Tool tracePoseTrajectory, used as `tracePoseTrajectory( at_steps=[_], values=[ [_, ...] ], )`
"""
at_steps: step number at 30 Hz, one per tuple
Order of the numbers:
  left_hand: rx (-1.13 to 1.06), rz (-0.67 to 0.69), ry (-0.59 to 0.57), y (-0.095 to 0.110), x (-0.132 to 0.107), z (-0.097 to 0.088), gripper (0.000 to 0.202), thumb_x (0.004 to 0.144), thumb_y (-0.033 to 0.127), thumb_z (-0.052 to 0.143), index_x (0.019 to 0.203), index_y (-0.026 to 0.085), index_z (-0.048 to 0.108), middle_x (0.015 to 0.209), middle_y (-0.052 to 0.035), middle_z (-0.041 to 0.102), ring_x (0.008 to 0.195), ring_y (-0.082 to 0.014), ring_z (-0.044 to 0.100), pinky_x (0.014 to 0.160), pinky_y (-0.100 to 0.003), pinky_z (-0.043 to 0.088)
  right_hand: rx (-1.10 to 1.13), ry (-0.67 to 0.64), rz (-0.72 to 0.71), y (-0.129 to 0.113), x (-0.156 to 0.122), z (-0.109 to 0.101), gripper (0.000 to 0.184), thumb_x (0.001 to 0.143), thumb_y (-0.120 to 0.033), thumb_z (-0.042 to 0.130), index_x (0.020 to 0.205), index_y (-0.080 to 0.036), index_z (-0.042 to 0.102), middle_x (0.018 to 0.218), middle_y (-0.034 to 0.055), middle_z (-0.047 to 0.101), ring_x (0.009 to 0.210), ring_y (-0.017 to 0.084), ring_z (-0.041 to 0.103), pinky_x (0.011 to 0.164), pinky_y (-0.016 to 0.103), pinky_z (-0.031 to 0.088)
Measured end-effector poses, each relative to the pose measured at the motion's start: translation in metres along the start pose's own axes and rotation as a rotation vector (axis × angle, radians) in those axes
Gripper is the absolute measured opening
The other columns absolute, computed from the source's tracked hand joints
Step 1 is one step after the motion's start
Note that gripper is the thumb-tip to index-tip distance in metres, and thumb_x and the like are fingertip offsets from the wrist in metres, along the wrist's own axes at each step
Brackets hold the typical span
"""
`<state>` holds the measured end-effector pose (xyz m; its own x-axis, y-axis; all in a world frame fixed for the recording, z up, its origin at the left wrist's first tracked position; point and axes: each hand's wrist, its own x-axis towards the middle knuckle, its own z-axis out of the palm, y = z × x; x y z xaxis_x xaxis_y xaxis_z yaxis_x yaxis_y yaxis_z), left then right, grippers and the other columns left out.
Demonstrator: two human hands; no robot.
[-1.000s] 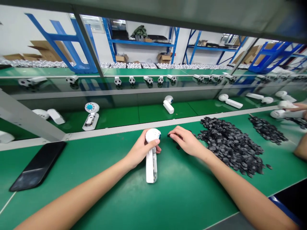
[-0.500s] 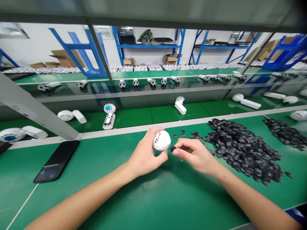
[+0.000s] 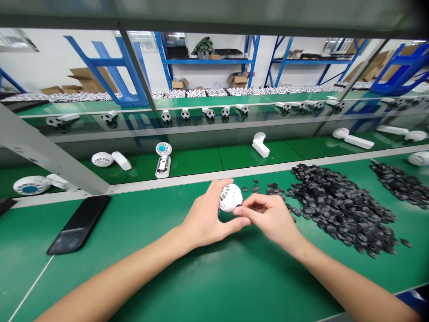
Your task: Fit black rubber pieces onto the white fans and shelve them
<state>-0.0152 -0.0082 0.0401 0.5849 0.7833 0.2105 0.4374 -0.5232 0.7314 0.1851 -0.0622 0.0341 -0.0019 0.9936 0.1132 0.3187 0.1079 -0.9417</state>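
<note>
White ball shell [image 3: 230, 197]: It is round with long slots cut in it. It is up in the air over the bench, not lying on it, and it sits between the two hands.

Left hand [image 3: 206, 219]: This hand is grasping the ball. The fingers wrap over the top and the thumb goes under it. Held like this, the ball seems easy for the other hand to get at.

Right hand [image 3: 271, 218]: This hand is curled, with its fingertips [image 3: 246, 209] pinched close together at the low edge of the ball. They may hide a tiny piece, but I cannot tell.

Black bits: A big pile of black bits [image 3: 338, 210] lies just to the right of the right hand, so it looks quick to reach. A few loose black bits [image 3: 272, 189] sit near the ball, and a smaller pile of black bits [image 3: 400, 184] lies farther right.

Bench [image 3: 134, 268]: It is green and it carries all of this. A flat black slab [image 3: 78, 225] lies on the left, well apart from the hands.

Edges and room: A grey strip [image 3: 174, 181] runs along the back of the bench, just behind the ball. The hands have room to move back toward the person, but the big pile is close on the right.

Far off: Another green bench [image 3: 197, 161] holds white handles [image 3: 260, 148]. Blue shelves [image 3: 208, 60] stand behind it.
</note>
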Motion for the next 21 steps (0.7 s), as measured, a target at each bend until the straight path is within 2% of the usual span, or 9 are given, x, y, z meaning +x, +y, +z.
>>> tracePoseTrajectory(
  at_steps=[5, 9, 11, 13, 15, 18, 21],
  values=[
    [0.012, 0.011, 0.023, -0.005, 0.004, 0.003, 0.077, 0.083, 0.056, 0.079, 0.143, 0.029, 0.041, 0.121, -0.0087, 0.066, 0.092, -0.0279, 0.069, 0.076, -0.037, 0.051, -0.053, 0.070, -0.051, 0.003, 0.002, 0.003, 0.027, 0.085, -0.046, 0.081, 0.073, -0.023, 0.076, 0.068, 0.0014, 0.074, 0.060, 0.018, 0.062, 0.056, 0.030, 0.048],
    [-0.056, 0.032, 0.002, -0.006, 0.008, 0.001, 0.078, 0.080, 0.058, 0.081, 0.141, 0.027, 0.044, 0.116, -0.0079, 0.068, 0.092, -0.0259, 0.067, 0.077, -0.035, 0.051, -0.099, 0.035, -0.108, 0.002, 0.003, 0.001, 0.029, 0.088, -0.044, 0.079, 0.071, -0.022, 0.071, 0.069, 0.0008, 0.071, 0.061, 0.017, 0.061, 0.055, 0.028, 0.046],
    [-0.133, 0.021, -0.014, -0.006, 0.010, -0.004, 0.076, 0.080, 0.057, 0.081, 0.139, 0.026, 0.047, 0.109, -0.0057, 0.069, 0.086, -0.0229, 0.066, 0.074, -0.032, 0.050, -0.130, -0.051, -0.177, 0.001, 0.006, -0.007, 0.029, 0.096, -0.043, 0.069, 0.076, -0.022, 0.070, 0.072, 0.0013, 0.070, 0.064, 0.016, 0.061, 0.059, 0.028, 0.049],
    [-0.208, -0.015, -0.004, -0.008, 0.012, -0.010, 0.068, 0.083, 0.055, 0.079, 0.136, 0.024, 0.050, 0.099, -0.0031, 0.069, 0.078, -0.0192, 0.063, 0.068, -0.029, 0.048, -0.131, -0.106, -0.217, 0.003, 0.012, -0.022, 0.032, 0.104, -0.044, 0.055, 0.089, -0.022, 0.073, 0.079, 0.0025, 0.071, 0.068, 0.017, 0.064, 0.065, 0.028, 0.052],
    [-0.269, -0.039, 0.029, -0.012, 0.014, -0.015, 0.058, 0.087, 0.054, 0.075, 0.130, 0.022, 0.056, 0.094, -0.0022, 0.068, 0.074, -0.0168, 0.060, 0.066, -0.027, 0.046, -0.160, -0.068, -0.199, 0.010, 0.021, -0.040, 0.038, 0.108, -0.045, 0.046, 0.103, -0.022, 0.075, 0.083, 0.0034, 0.073, 0.070, 0.017, 0.065, 0.067, 0.030, 0.053],
    [-0.336, -0.023, 0.056, -0.018, 0.015, -0.021, 0.049, 0.090, 0.055, 0.072, 0.122, 0.019, 0.061, 0.094, -0.0035, 0.067, 0.074, -0.0157, 0.058, 0.067, -0.027, 0.046, -0.407, 0.026, -0.168, 0.028, 0.036, -0.061, 0.035, 0.107, -0.044, 0.049, 0.101, -0.023, 0.076, 0.085, 0.0031, 0.075, 0.073, 0.020, 0.067, 0.069, 0.032, 0.051],
    [-0.384, -0.019, 0.095, -0.024, 0.014, -0.021, 0.047, 0.092, 0.054, 0.070, 0.122, 0.019, 0.060, 0.094, -0.0044, 0.066, 0.073, -0.0155, 0.059, 0.067, -0.028, 0.047, -0.622, -0.017, -0.178, 0.049, 0.047, -0.066, 0.030, 0.105, -0.040, 0.053, 0.102, -0.025, 0.078, 0.097, 0.0043, 0.077, 0.087, 0.023, 0.070, 0.076, 0.035, 0.052]
  ],
)
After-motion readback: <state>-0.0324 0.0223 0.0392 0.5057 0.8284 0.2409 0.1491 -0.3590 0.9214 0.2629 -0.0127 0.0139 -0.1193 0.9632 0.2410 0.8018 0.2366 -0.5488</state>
